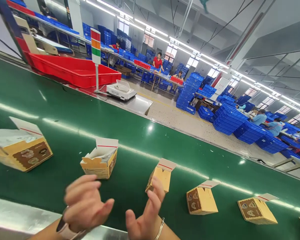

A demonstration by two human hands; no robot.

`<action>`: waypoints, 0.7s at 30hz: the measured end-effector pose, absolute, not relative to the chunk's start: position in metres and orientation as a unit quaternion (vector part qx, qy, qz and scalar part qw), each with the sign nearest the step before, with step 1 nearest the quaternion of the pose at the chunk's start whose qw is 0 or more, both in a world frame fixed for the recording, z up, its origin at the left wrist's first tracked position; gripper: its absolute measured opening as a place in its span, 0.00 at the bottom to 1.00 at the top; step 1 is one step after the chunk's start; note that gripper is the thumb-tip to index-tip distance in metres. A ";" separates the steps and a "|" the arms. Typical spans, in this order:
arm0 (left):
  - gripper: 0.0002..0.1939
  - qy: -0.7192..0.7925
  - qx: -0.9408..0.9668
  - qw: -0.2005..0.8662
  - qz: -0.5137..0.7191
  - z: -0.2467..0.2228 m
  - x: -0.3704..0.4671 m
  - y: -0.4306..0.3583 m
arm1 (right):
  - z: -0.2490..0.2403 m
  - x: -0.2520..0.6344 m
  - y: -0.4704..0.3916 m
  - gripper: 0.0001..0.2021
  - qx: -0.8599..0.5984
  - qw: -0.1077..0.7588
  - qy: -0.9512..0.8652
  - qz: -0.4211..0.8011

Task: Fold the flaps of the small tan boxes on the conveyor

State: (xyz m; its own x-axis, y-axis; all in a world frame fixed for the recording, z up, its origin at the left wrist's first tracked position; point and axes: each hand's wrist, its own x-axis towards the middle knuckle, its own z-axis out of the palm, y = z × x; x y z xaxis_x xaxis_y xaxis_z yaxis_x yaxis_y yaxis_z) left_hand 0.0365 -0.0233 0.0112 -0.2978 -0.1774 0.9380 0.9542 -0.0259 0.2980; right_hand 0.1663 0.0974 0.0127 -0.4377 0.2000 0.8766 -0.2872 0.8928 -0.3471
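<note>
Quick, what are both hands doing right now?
Left hand: open, holding nothing, fingers loosely bent near an open box.
Right hand: open, gripping nothing; fingers overlap another box, contact can't be told.

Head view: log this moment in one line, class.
left hand near open box; right hand overlapping another box; contact unclear; green belt beneath

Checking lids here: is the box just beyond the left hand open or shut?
Open: the box has its lid raised, with the inside showing.

boxes (202,200) along conveyor (130,186), scale (121,90) behind, tray (75,70) left
</note>
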 end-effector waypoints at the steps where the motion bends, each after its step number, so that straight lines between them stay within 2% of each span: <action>1: 0.21 -0.538 -0.335 0.489 -0.599 0.009 0.029 -0.031 | 0.011 0.158 0.096 0.32 0.049 0.480 -0.840 0.246; 3: 0.21 -0.617 -0.270 0.433 -0.600 0.002 0.012 -0.041 | 0.003 0.132 0.100 0.36 0.078 0.404 -0.874 0.259; 5: 0.17 -0.701 -0.232 0.299 -0.605 -0.007 -0.002 -0.044 | -0.007 0.101 0.109 0.39 0.076 0.354 -0.896 0.257; 8: 0.19 -0.734 -0.291 0.201 -0.579 -0.019 -0.012 -0.041 | -0.012 0.062 0.121 0.39 0.037 0.266 -0.922 0.279; 14: 0.14 -0.726 -0.400 0.278 -0.485 -0.021 -0.010 -0.029 | 0.024 0.048 0.138 0.26 0.028 0.135 -0.936 0.323; 18: 0.16 -0.735 -0.432 0.296 -0.431 -0.012 -0.009 -0.026 | 0.040 0.051 0.145 0.21 0.073 0.057 -0.948 0.306; 21: 0.18 -0.747 -0.456 0.288 -0.389 -0.005 -0.011 -0.022 | 0.038 0.050 0.149 0.21 0.085 0.033 -0.950 0.298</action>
